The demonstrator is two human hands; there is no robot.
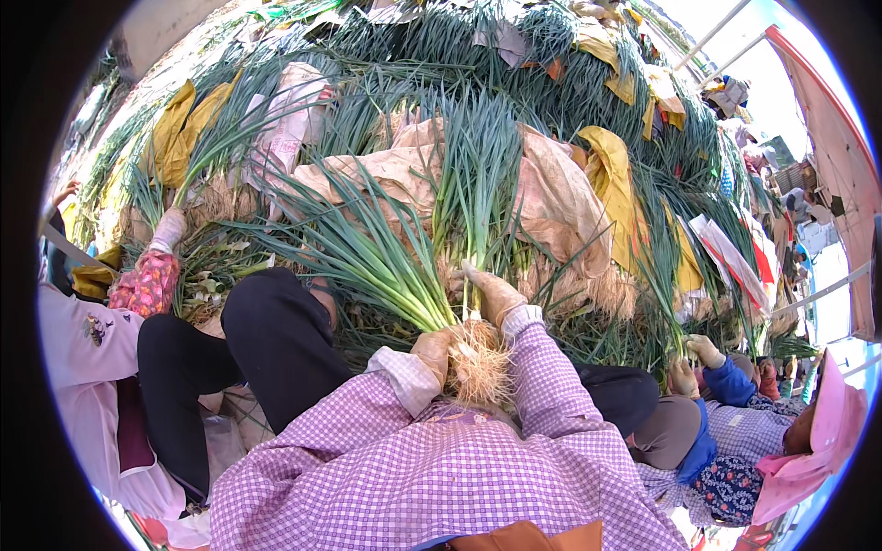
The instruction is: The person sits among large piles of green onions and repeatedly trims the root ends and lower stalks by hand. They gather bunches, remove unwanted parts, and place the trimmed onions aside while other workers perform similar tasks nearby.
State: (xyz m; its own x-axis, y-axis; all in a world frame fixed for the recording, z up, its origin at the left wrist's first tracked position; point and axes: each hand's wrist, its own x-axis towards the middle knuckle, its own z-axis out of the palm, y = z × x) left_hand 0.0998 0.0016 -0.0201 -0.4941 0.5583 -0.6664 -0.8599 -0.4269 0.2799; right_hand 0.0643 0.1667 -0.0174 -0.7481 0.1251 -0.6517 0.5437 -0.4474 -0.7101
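My left hand (433,352), in a soiled glove, grips a bunch of green onions (406,289) low on its pale stems, just above the roots. The leaves fan out to the upper left, and the tangled roots (479,361) hang between my hands. My right hand (494,295), gloved too, is closed around the lower stems of a few more green onions (475,241) whose leaves point up and away from me. Its palm side and some fingers are hidden. Behind both hands lies a heap of green onions with pinkish cloth sacking (561,200) over part of it.
At left a co-worker's floral sleeve (146,284) and gloved hand (169,231) hold green onions. On the right, another co-worker's gloved hands (694,365) hold more. Yellow cloths (613,186) lie on the heap; loose leaves (220,265) litter the ground. A metal pole (827,289) crosses the right side.
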